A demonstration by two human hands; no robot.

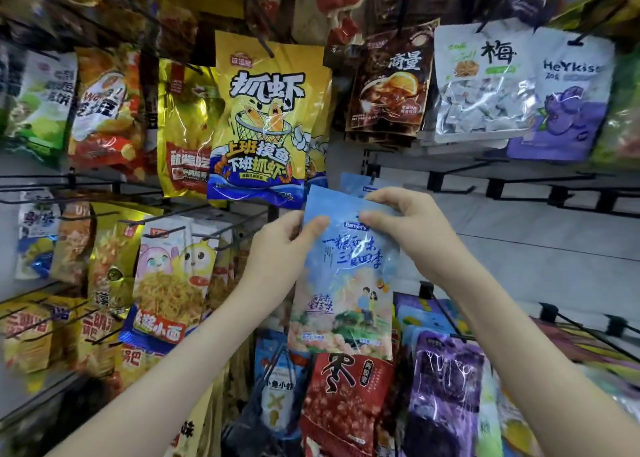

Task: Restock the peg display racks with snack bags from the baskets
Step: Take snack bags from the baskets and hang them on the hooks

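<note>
Both hands, left (277, 245) and right (412, 228), pinch the blue snack bag (346, 283) by its top corners at frame centre, presumably aligning its hanging hole with a peg.

Bare pegs (495, 187) open at right, yellow bag (256, 121) crowding above

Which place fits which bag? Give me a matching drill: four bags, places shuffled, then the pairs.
Bags:
1. blue bag
2. yellow bag
3. red bag
4. brown bag

Places:
A. directly below the blue bag
B. gripped by the left hand and the right hand
C. hanging to the right of the yellow bag
D. hanging above the left hand

Pairs: 1-B, 2-D, 3-A, 4-C
</note>
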